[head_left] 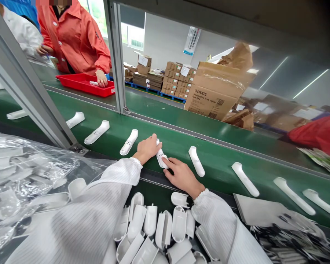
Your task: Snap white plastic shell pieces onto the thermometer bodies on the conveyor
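On the green conveyor belt, both my hands are closed on one white, bent handheld device housing. Its upper end is in the fingers of my left hand. The fingertips of my right hand press on its lower end; the thumb is tucked near it. Just left of my hands lies another white housing with small dark openings in its face. A smoother-faced white housing rests to the right. Below my wrists sits a pile of short white plastic covers.
A clear plastic bag of white parts lies left. A metal post rises beside the belt. Dark cables and a grey pouch sit right. Across the belt, a co-worker in red reaches into a red tray.
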The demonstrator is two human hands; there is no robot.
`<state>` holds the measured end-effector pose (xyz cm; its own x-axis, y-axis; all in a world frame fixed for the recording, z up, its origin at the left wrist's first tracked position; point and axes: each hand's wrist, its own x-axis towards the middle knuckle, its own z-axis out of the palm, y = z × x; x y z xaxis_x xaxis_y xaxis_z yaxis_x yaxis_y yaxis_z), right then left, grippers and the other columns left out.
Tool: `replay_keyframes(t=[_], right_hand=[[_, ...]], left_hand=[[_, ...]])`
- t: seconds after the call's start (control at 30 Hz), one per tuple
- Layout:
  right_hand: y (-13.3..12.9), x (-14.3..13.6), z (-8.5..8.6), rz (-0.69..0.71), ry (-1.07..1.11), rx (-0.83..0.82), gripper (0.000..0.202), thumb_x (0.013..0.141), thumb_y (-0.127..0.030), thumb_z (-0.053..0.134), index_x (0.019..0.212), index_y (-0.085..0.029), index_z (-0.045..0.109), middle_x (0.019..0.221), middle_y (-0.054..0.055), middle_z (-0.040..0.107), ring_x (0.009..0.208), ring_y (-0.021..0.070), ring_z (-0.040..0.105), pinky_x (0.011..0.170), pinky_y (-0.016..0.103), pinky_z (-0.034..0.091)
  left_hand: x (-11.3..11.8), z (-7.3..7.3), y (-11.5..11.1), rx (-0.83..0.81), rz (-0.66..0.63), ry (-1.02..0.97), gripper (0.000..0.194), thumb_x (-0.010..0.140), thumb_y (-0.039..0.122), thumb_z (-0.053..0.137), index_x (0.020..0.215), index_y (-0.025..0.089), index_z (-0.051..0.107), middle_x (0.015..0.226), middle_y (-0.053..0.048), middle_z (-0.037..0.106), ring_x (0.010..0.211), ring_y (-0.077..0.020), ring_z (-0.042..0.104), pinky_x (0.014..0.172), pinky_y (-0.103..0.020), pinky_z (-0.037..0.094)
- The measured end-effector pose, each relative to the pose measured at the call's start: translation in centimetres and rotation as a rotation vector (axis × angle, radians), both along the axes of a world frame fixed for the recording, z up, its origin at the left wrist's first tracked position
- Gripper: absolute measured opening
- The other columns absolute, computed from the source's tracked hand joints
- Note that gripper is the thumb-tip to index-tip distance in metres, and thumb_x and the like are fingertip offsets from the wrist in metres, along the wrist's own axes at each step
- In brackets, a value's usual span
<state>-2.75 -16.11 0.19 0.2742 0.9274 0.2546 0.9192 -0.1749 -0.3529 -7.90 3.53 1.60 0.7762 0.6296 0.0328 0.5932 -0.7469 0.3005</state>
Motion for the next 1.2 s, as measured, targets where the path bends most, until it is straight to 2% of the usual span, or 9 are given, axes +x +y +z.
replay_keyframes(t=[0.13,0.3,0.4,0.5,0.67,0.8,1.0,1.1,1.2], right_hand=[[-0.6,0.4,0.3,0.031,-0.026,-0.035,0.043,0.096,-0.023,0.054,0.139,-0.023,0.055,0.131,0.007,0.064,0.118,0.0242,0.060,0.101,0.036,0.047],[-0.3,0.4,0.3,-0.166,0.075,-0.019,0.040,0.094,-0.028,0.059,0.134,-0.024,0.060,0.120,0.005,0.071,0.106,0.0268,0.065,0.091,0.038,0.051],[-0.2,0.3,0.4,-0.285,0.147,0.045,0.041,0.090,-0.021,0.062,0.131,-0.022,0.062,0.118,0.006,0.071,0.104,0.0254,0.065,0.093,0.037,0.050],[-0.7,0.2,0.5,-0.308,0.168,0.082,0.042,0.087,-0.017,0.063,0.129,-0.021,0.063,0.117,0.006,0.070,0.101,0.0227,0.066,0.092,0.033,0.050],[-1.9,0.8,0.5,-0.172,0.017,-0.084,0.043,0.090,-0.018,0.064,0.133,-0.018,0.061,0.111,0.010,0.072,0.104,0.0279,0.064,0.090,0.036,0.049],[-1.7,2.1,0.5,-0.082,0.022,-0.127,0.045,0.089,-0.020,0.068,0.133,-0.023,0.061,0.117,0.009,0.071,0.117,0.0272,0.061,0.095,0.034,0.048],[-2.6,2.3,2.3,-0.135,0.010,-0.088,0.041,0.090,-0.021,0.066,0.131,-0.026,0.063,0.120,0.009,0.069,0.115,0.0281,0.060,0.096,0.039,0.047],[-4.4,1.0,3.8,0.077,0.192,-0.033,0.036,0.093,-0.020,0.060,0.127,-0.030,0.066,0.121,0.004,0.066,0.103,0.0195,0.063,0.093,0.032,0.048],[-5.6,-0.6,4.6,0.328,0.364,-0.165,0.028,0.088,-0.018,0.065,0.112,-0.029,0.073,0.107,0.001,0.067,0.090,0.0149,0.065,0.084,0.025,0.049]], left_hand=[[0.4,-0.2,-0.5,0.000,0.033,0.019,0.040,0.094,0.051,0.037,0.117,0.020,0.046,0.104,-0.013,0.068,0.095,-0.0328,0.067,0.080,-0.042,0.051],[1.0,-0.2,-1.2,-0.002,0.049,0.025,0.042,0.093,0.053,0.038,0.118,0.019,0.045,0.098,-0.014,0.069,0.094,-0.0339,0.068,0.078,-0.042,0.051],[1.4,-0.3,-1.6,-0.008,0.066,0.023,0.042,0.092,0.052,0.039,0.117,0.019,0.045,0.097,-0.014,0.070,0.093,-0.0347,0.068,0.077,-0.042,0.051],[1.9,-0.4,-2.0,-0.009,0.071,0.012,0.041,0.092,0.052,0.039,0.116,0.019,0.046,0.096,-0.014,0.070,0.093,-0.0341,0.068,0.077,-0.042,0.052],[2.3,-0.6,-2.4,-0.036,0.056,0.029,0.043,0.092,0.054,0.039,0.116,0.018,0.046,0.097,-0.015,0.070,0.094,-0.0348,0.068,0.079,-0.042,0.051],[2.7,-0.5,-2.7,-0.016,-0.031,0.054,0.044,0.095,0.053,0.036,0.118,0.017,0.047,0.101,-0.017,0.069,0.098,-0.0341,0.067,0.082,-0.042,0.050],[1.8,2.1,-3.0,0.061,-0.168,0.038,0.050,0.096,0.057,0.031,0.116,0.017,0.053,0.110,-0.016,0.067,0.109,-0.0325,0.061,0.089,-0.041,0.048],[0.3,3.4,-1.4,0.184,-0.086,-0.121,0.057,0.097,0.061,0.025,0.126,0.019,0.050,0.125,-0.016,0.060,0.119,-0.0323,0.054,0.090,-0.041,0.048],[-0.6,3.1,1.0,0.179,0.029,-0.060,0.057,0.095,0.059,0.030,0.134,0.021,0.046,0.128,-0.017,0.057,0.118,-0.0342,0.054,0.089,-0.043,0.049]])
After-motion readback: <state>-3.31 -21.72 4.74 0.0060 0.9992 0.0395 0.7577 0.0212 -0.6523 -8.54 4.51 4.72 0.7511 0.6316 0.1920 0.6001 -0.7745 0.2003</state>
